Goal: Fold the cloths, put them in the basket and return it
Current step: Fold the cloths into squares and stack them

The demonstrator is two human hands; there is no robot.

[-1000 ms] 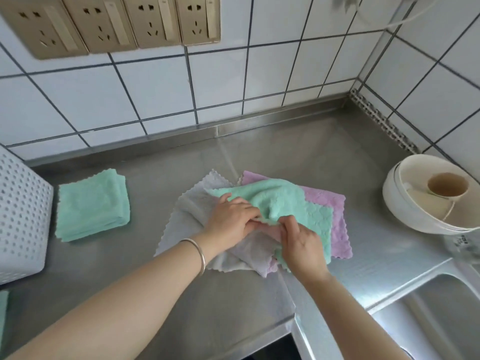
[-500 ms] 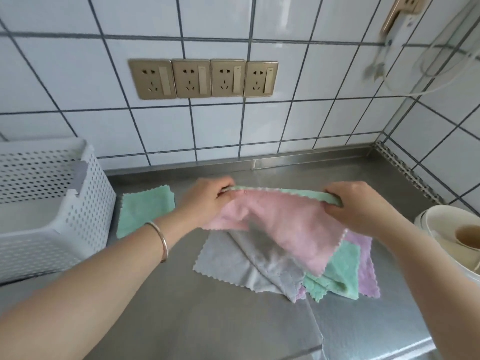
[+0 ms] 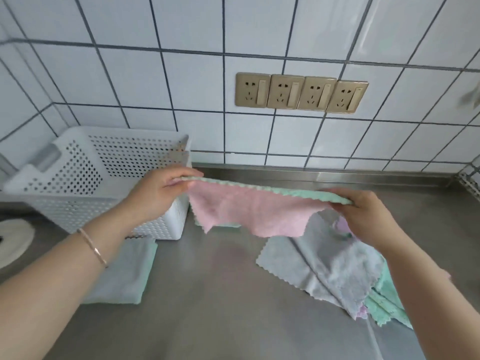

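Your left hand (image 3: 158, 189) and right hand (image 3: 363, 211) each pinch a top corner of the pink/green cloth (image 3: 249, 214), fingers curled tight on the edge. It hangs stretched between them at frame centre, above the steel counter (image 3: 220, 307).

Handling, my read:
- Light, soft microfibre with no stiffness. It droops wherever you don't hold it; the bottom edge already hangs uneven.
- Grippy pile, so it shouldn't slip out of a pinch, but it likely clings to the other cloths.
- Best hold is the 2 corners you have. Keep the top edge taut, then lower it flat before folding.

Other items:
- Loose cloth pile (image 3: 335, 266) (grey, green, purple) lies lower right of frame, partly under your right forearm.
- 1 folded cloth (image 3: 124, 271) sits lower left, just in front of the white perforated basket (image 3: 78, 183). A second green one shows behind the hanging cloth, beside the basket.
- I see nothing in the basket, though its floor is partly hidden.

Versus 0.5 s ago:
- Hands are wider apart and the top edge is now stretched near-straight.
- The cloth has cleared the pile.
- The view panned left, so the basket sits closer to centre.
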